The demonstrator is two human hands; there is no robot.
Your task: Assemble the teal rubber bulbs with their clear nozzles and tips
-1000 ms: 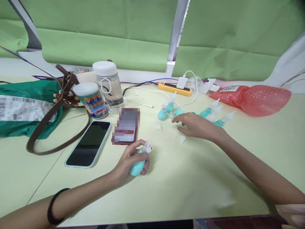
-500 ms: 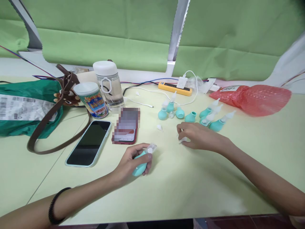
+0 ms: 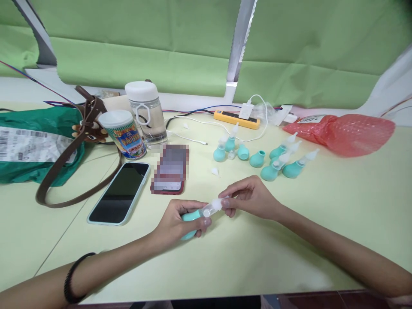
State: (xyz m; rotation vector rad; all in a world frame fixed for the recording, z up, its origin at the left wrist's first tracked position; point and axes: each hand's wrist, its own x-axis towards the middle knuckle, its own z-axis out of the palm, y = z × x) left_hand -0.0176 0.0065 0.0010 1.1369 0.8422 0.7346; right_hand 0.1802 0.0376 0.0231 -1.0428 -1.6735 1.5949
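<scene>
My left hand (image 3: 185,219) is wrapped round a teal squeeze bulb (image 3: 190,216) with a clear connector (image 3: 208,210) on its neck. My right hand (image 3: 246,198) pinches a whitish nozzle tip (image 3: 218,203) against the end of that connector. Beyond my hands, several teal bulbs stand or lie on the table; some carry pale nozzles, like the one at the right (image 3: 292,169), while an open-necked bulb (image 3: 257,159) has none. A loose white tip (image 3: 215,172) lies between them and my hands.
Left of my hands lie a dark-screened phone (image 3: 120,195) and a red-edged phone (image 3: 170,169). Behind them stand a noodle cup (image 3: 125,137) and a water bottle (image 3: 149,118). A yellow power strip (image 3: 236,119) and red plastic bag (image 3: 354,133) are farther back; a green parcel (image 3: 38,146) lies left.
My right hand has come left from near the bulbs, bringing the nozzle tip to the connector. My left hand keeps its hold on the bulb, now turned slightly more to the right.
</scene>
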